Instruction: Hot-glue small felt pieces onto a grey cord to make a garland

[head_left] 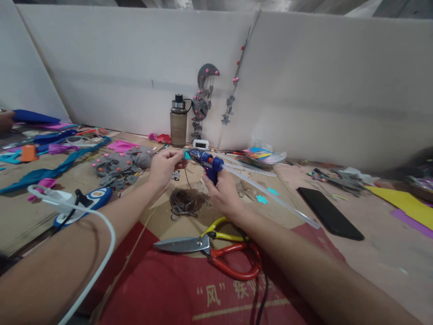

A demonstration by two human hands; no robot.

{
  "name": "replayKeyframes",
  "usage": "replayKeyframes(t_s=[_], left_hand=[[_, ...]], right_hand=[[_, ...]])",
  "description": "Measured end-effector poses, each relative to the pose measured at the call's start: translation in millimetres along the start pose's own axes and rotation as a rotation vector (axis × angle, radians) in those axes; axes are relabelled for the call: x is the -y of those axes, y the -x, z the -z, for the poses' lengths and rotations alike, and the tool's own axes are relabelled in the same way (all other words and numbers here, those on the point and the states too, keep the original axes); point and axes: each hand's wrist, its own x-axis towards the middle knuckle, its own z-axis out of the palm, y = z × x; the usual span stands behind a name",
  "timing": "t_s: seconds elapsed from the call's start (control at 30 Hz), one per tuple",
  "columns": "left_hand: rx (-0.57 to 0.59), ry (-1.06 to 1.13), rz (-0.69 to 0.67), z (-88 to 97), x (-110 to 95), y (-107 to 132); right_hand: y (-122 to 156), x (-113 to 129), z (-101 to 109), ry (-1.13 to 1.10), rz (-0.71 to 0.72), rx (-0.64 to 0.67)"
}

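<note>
My right hand [223, 192] is wrapped round the handle of a blue hot glue gun [210, 166], with a long clear glue stick [270, 194] sticking out of its back. The gun's nozzle points left at a small teal cutout [187, 155], pinched in the fingers of my left hand [165, 166]. A grey cord hangs from the cutout toward a loose coil of grey cord [184, 201] on the cardboard. Two more teal cutouts [261, 199] lie right of the gun. Below my hands are scissors [199, 243] with one yellow and one red handle.
A water bottle [178, 122] stands at the white partition, beside grey felt hangings [204, 92]. Felt scraps [54, 167] and a blue power strip [98, 198] with a white cable lie left. A black phone [329, 212] lies right. Another person's hand [6, 121] shows far left.
</note>
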Motion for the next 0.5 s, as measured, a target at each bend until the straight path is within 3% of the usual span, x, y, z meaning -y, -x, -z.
replayKeyframes(t_s=[0.33, 0.5], left_hand=[[0.001, -0.019, -0.005, 0.9, 1.9, -0.2], [0.001, 0.017, 0.015, 0.8, -0.1, 0.0]], right_hand=[[1.2, 2.0, -1.8, -0.039, 0.027, 0.007], [1.1, 5.2, 1.5, -0.120, -0.094, 0.015]])
